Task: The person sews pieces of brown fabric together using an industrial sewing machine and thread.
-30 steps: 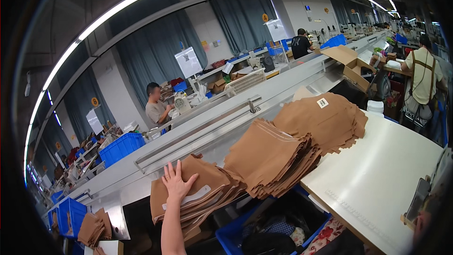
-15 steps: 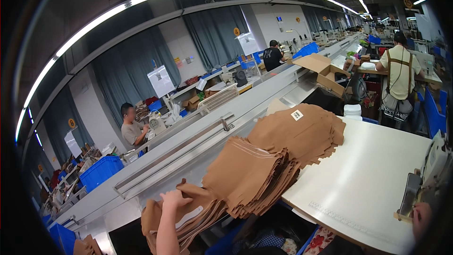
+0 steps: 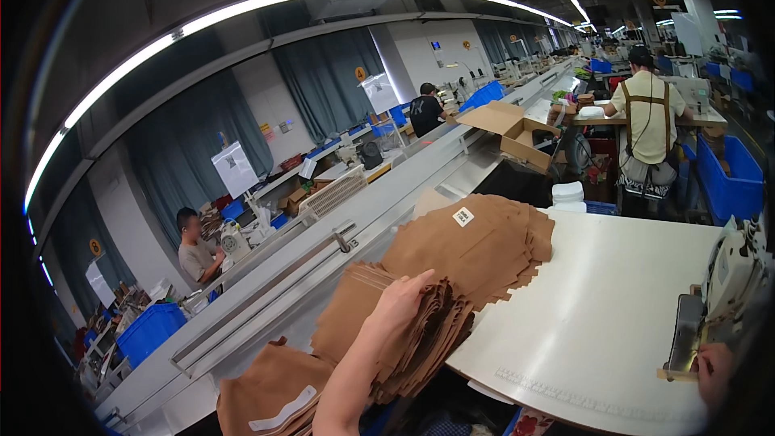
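My left hand [image 3: 401, 299] reaches over the middle stack of brown fabric pieces [image 3: 343, 307], with fingers stretched toward its upper right edge; the thumb is hidden. White lines run along the top of that stack. Nearer me lies another brown pile [image 3: 274, 379] with a pale curved strip on it. Farther off, a wider brown stack [image 3: 476, 234] bears a small white label [image 3: 462, 217]. At the far right my right hand [image 3: 714, 367] is beside the sewing machine's [image 3: 731, 274] base, fingers curled; what they hold, if anything, is hidden.
The white worktable [image 3: 597, 299] carries a printed ruler strip along its near edge. A metal rail [image 3: 266, 327] runs diagonally on the left. An open cardboard box [image 3: 517, 133] sits beyond the stacks. Blue bins [image 3: 151, 331] and several seated people at machines surround the area.
My left hand has left the near brown pile and moved right and away onto the middle stack. The pale strip on the near pile is now uncovered. My right hand stays by the machine.
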`<state>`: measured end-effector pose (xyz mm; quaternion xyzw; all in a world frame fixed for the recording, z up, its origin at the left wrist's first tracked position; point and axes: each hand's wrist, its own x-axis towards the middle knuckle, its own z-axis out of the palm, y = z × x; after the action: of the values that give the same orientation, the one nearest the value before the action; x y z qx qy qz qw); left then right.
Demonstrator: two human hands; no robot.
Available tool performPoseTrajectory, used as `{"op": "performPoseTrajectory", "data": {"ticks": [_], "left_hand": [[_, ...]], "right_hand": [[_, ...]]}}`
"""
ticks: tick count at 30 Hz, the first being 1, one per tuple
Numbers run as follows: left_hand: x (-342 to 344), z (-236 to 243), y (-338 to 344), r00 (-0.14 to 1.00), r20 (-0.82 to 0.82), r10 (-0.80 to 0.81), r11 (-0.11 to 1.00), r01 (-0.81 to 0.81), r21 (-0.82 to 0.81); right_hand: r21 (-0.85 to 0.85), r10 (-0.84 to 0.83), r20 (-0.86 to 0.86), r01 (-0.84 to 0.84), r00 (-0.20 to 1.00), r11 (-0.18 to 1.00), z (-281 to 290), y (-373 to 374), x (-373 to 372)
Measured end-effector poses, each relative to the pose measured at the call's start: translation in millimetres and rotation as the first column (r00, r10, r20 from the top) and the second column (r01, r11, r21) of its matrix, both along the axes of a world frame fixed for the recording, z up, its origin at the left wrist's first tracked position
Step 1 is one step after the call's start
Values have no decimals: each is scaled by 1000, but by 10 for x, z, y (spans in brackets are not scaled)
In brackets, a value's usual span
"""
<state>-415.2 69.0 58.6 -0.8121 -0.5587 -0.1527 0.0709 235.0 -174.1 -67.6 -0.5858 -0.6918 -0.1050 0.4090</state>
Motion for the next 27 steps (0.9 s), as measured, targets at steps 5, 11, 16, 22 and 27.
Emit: {"op": "performPoseTrajectory", "data": {"ticks": [5,11,16,22,27], "left_hand": [[-297,-237,57,980,199,-14,947,-51,318],[-557,-576,106,825,565,5,958,-166,234],[-313,-229,385,452,880,-143,940,-217,264],[912,269,1051,937,-94,-336,871,347,346],[1530,200,1513,842,-362,-400,901,433,13]], "right_hand": [[-70,-40,-127,31,991,997,41,-16,-49],[-194,-99,-283,44,954,980,34,-47,-80],[-144,-94,-263,58,960,988,-3,-9,-35],[-4,-41,-53,41,998,999,195,32,-115],[-51,-73,-91,69,993,996,129,29,-60]]}}
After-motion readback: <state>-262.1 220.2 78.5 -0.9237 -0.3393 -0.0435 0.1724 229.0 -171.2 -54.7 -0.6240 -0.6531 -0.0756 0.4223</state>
